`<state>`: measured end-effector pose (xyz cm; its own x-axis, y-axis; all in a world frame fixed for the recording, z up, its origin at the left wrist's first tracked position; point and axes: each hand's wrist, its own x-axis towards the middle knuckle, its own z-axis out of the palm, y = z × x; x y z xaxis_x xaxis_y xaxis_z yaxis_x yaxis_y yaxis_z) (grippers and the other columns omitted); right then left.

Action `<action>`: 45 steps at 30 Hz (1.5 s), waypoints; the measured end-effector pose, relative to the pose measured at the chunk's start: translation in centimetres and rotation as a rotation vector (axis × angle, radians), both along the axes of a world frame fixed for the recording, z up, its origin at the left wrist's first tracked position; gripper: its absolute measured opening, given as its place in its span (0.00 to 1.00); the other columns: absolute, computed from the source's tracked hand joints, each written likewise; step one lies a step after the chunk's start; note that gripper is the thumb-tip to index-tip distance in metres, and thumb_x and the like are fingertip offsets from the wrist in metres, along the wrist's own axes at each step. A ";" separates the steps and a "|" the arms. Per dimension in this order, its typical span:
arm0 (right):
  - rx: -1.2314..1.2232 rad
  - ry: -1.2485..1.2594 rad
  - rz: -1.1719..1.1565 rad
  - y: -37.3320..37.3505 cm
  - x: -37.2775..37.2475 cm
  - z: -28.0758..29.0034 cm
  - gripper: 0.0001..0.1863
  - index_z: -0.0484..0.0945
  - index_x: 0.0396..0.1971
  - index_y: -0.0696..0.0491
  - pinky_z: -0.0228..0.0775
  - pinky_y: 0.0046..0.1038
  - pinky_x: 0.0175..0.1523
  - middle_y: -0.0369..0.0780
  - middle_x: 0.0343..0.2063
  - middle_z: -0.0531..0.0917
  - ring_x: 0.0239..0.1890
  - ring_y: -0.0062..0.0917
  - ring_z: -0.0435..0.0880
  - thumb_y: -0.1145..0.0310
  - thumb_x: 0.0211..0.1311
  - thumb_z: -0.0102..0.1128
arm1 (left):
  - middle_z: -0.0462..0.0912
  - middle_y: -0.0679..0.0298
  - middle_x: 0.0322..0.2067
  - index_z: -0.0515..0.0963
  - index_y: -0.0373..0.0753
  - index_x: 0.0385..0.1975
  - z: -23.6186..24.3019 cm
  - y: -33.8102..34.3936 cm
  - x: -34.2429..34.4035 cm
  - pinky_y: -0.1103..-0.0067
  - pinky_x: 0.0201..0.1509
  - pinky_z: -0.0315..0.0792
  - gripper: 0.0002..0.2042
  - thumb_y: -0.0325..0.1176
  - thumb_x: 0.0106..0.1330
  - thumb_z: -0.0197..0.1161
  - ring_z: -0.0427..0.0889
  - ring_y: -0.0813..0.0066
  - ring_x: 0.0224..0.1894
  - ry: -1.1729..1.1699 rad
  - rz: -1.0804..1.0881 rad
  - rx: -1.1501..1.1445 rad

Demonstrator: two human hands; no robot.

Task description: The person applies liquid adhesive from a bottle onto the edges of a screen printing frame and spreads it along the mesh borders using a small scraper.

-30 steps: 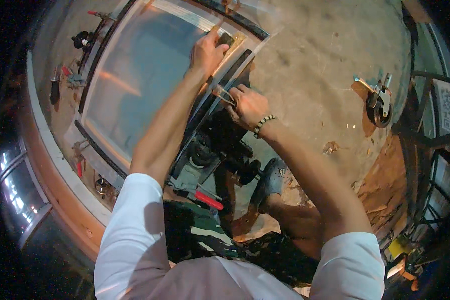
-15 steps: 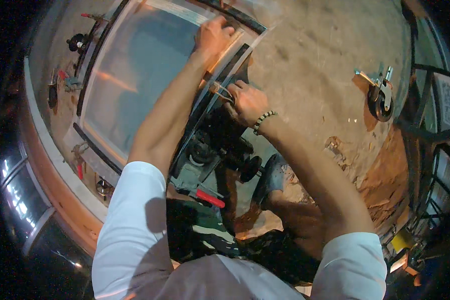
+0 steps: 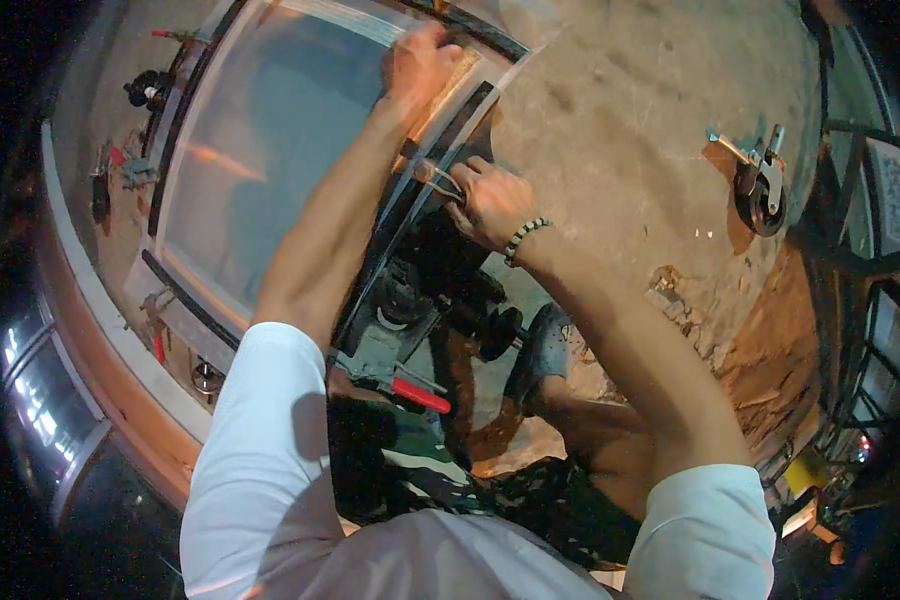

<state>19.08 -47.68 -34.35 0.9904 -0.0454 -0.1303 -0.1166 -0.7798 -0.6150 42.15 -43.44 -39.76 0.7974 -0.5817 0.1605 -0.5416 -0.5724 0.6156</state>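
A framed panel [image 3: 270, 140] with translucent blue-grey sheeting and dark edge strips lies below me. My left hand [image 3: 415, 70] is closed at its upper right corner, beside a yellowish strip [image 3: 455, 75]; whatever sits under the fingers is hidden. Lower down, my right hand [image 3: 495, 205] grips a looped metal handle [image 3: 445, 185] at the panel's right edge. Below that edge are black wheel-like fittings [image 3: 400, 295] and a clamp with a red handle [image 3: 420, 393].
A loose caster [image 3: 760, 195] rests on the stained floor [image 3: 630, 110] at right. Clamps and fittings [image 3: 145, 88] line the panel's left side. Beyond them runs a curved orange-brown ledge [image 3: 130, 400]. Dark metal framework [image 3: 830, 260] stands at far right, and my foot [image 3: 540, 355] is below.
My left hand has moved up along the yellowish strip, and the dark block seen in it earlier is now hidden. My right hand has shifted slightly upward in view, still gripping the handle.
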 end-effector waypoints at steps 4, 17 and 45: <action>-0.002 0.023 -0.001 0.1 0.0 0.0 0.14 0.75 0.39 0.50 0.75 0.42 0.42 0.42 0.37 0.78 0.41 0.41 0.81 0.60 0.58 0.64 | 0.86 0.49 0.40 0.83 0.36 0.41 0.0 0.3 -1.2 0.62 0.49 0.78 0.15 0.39 0.59 0.69 0.84 0.48 0.44 -0.065 -0.077 0.004; -0.016 0.082 0.052 -0.3 0.2 0.1 0.18 0.76 0.45 0.51 0.78 0.45 0.47 0.45 0.40 0.79 0.44 0.43 0.82 0.57 0.59 0.63 | 0.86 0.50 0.37 0.83 0.40 0.42 -0.6 0.7 0.1 0.61 0.48 0.77 0.14 0.38 0.60 0.70 0.85 0.49 0.42 -0.071 0.000 0.027; -0.031 0.096 0.036 0.0 0.2 0.2 0.15 0.76 0.44 0.49 0.78 0.43 0.45 0.44 0.39 0.80 0.43 0.42 0.83 0.59 0.60 0.62 | 0.86 0.51 0.33 0.82 0.36 0.37 0.3 9.1 -4.5 0.65 0.42 0.78 0.15 0.41 0.59 0.70 0.86 0.52 0.37 -0.069 0.026 0.045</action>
<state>19.29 -47.72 -34.13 0.9745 -0.0152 -0.2238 -0.1452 -0.8031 -0.5778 37.69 -34.39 -39.47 0.8003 -0.5688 0.1899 -0.5664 -0.6129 0.5510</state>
